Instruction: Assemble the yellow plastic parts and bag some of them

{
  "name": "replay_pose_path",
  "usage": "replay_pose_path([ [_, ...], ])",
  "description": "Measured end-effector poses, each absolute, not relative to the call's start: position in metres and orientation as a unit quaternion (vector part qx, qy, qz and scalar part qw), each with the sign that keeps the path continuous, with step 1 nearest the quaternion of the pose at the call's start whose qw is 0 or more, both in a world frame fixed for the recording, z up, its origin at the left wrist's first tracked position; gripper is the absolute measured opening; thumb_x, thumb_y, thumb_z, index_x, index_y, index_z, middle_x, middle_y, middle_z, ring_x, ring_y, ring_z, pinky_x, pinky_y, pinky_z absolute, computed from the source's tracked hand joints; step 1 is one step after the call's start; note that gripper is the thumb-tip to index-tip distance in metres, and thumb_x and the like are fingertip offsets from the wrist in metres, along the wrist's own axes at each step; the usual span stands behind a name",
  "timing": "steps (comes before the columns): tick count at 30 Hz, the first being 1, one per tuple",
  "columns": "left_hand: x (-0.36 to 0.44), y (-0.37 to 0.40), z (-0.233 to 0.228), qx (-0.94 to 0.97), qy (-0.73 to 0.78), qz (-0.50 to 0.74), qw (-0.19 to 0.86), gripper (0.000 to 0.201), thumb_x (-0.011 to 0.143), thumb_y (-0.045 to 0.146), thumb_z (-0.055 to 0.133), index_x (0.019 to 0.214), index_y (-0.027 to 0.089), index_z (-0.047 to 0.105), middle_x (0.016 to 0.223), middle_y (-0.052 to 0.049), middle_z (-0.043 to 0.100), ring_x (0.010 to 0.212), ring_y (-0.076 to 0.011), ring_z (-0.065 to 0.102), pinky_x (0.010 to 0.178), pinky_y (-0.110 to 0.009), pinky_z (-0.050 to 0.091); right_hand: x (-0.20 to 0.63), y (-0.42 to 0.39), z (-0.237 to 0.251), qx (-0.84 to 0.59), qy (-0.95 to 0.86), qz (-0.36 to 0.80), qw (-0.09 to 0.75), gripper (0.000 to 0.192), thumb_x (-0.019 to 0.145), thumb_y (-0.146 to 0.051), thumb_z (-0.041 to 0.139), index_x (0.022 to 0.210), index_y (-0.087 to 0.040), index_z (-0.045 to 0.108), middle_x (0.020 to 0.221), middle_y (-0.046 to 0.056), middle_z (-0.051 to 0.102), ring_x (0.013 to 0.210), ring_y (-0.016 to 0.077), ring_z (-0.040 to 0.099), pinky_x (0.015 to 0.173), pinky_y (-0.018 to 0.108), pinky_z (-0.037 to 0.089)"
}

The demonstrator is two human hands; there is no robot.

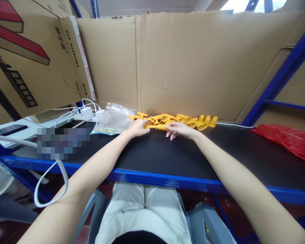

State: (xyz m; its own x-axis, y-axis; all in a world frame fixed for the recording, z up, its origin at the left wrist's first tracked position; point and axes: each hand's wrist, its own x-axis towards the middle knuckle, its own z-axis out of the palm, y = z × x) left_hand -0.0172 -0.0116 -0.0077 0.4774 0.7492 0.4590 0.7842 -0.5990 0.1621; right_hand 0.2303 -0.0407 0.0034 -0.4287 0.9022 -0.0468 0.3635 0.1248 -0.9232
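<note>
Hands both out at the far edge of the black shelf top (167, 152), w/ the row of yellow plastic parts (178, 121) as your landmark. Your left hand (137, 128) sits at the left end of that row, fingers curled loosely around the near piece; it looks like a light grip on one yellow part, tho the exact hold is hard to make out at this size. Your right hand (180, 129) is just right of the left, approx mid-row, palm down, fingers partly spread and pointing back toward you, thumb and forefinger touching the same front piece; can't tell if it's really pinched or only resting on it. The row itself lies against the foot of the cardboard sheet (183, 61) that stands behind it. Left of the row, touching or nearly so, is a clear plastic bag (114, 117), and further left a white charger block (86, 113) w/ white cables (51, 189). Well to the right of the row lies a red plastic bag (289, 140). Above-left of the row a printed cardboard box (27, 61) leans in.
</note>
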Motion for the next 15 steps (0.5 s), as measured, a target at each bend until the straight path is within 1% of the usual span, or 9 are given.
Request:
replay_pose_path([
  [4, -0.0172, -0.0102, -0.0090, -0.866, -0.433, -0.248, 0.035, 0.024, 0.070, 0.033, 0.053, 0.088, 0.020, 0.062, 0.078, -0.004, 0.065, 0.075, -0.0203, 0.060, 0.066, -0.029, 0.044, 0.2268, -0.0378, 0.0012, -0.486, -0.674, 0.472, 0.295, 0.038, 0.088, -0.051, 0.044, 0.076, -0.015, 0.047, 0.064, 0.009, 0.067, 0.048, 0.0118, 0.061, 0.043, 0.020, 0.044],
  [6, -0.0167, -0.0103, -0.0090, -0.865, -0.437, -0.246, 0.030, 0.024, 0.070, 0.033, 0.053, 0.088, 0.020, 0.062, 0.077, -0.003, 0.065, 0.074, -0.0193, 0.059, 0.066, -0.028, 0.043, 0.2274, -0.0374, 0.0010, -0.491, -0.668, 0.472, 0.300, 0.038, 0.089, -0.052, 0.042, 0.077, -0.015, 0.047, 0.066, 0.010, 0.067, 0.048, 0.0118, 0.061, 0.044, 0.020, 0.044],
  [7, -0.0166, -0.0105, -0.0088, -0.862, -0.443, -0.247, 0.026, 0.024, 0.071, 0.033, 0.053, 0.088, 0.020, 0.062, 0.076, -0.003, 0.065, 0.073, -0.0187, 0.059, 0.065, -0.028, 0.043, 0.2282, -0.0374, 0.0011, -0.484, -0.671, 0.474, 0.301, 0.036, 0.088, -0.050, 0.045, 0.082, -0.015, 0.047, 0.068, 0.009, 0.068, 0.050, 0.0116, 0.061, 0.045, 0.020, 0.045],
  [9, -0.0169, -0.0109, -0.0081, -0.855, -0.455, -0.248, 0.020, 0.025, 0.071, 0.034, 0.053, 0.089, 0.019, 0.062, 0.075, -0.004, 0.064, 0.070, -0.0178, 0.058, 0.063, -0.028, 0.042, 0.2306, -0.0376, 0.0013, -0.461, -0.687, 0.471, 0.306, 0.032, 0.083, -0.044, 0.058, 0.094, -0.016, 0.047, 0.073, 0.007, 0.069, 0.052, 0.0110, 0.062, 0.048, 0.021, 0.046],
  [11, -0.0177, -0.0114, -0.0072, -0.853, -0.458, -0.252, 0.014, 0.026, 0.072, 0.035, 0.053, 0.090, 0.019, 0.062, 0.074, -0.004, 0.063, 0.068, -0.0173, 0.057, 0.062, -0.028, 0.041, 0.2332, -0.0372, 0.0010, -0.439, -0.706, 0.459, 0.313, 0.042, 0.075, -0.036, 0.068, 0.103, -0.017, 0.044, 0.072, 0.003, 0.068, 0.054, 0.0108, 0.062, 0.051, 0.021, 0.048],
  [13, -0.0186, -0.0119, -0.0065, -0.856, -0.450, -0.255, 0.007, 0.028, 0.072, 0.039, 0.055, 0.090, 0.018, 0.062, 0.073, -0.004, 0.063, 0.067, -0.0171, 0.057, 0.062, -0.027, 0.041, 0.2351, -0.0362, 0.0001, -0.430, -0.719, 0.443, 0.320, 0.044, 0.072, -0.034, 0.071, 0.102, -0.017, 0.044, 0.069, 0.001, 0.067, 0.053, 0.0107, 0.061, 0.053, 0.023, 0.048],
  [15, -0.0192, -0.0124, -0.0061, -0.859, -0.441, -0.259, 0.001, 0.032, 0.072, 0.044, 0.056, 0.090, 0.018, 0.062, 0.072, -0.004, 0.062, 0.067, -0.0169, 0.056, 0.061, -0.027, 0.040, 0.2359, -0.0354, -0.0004, -0.431, -0.727, 0.426, 0.322, 0.040, 0.072, -0.038, 0.069, 0.096, -0.016, 0.047, 0.068, 0.002, 0.067, 0.052, 0.0106, 0.061, 0.054, 0.024, 0.048],
])
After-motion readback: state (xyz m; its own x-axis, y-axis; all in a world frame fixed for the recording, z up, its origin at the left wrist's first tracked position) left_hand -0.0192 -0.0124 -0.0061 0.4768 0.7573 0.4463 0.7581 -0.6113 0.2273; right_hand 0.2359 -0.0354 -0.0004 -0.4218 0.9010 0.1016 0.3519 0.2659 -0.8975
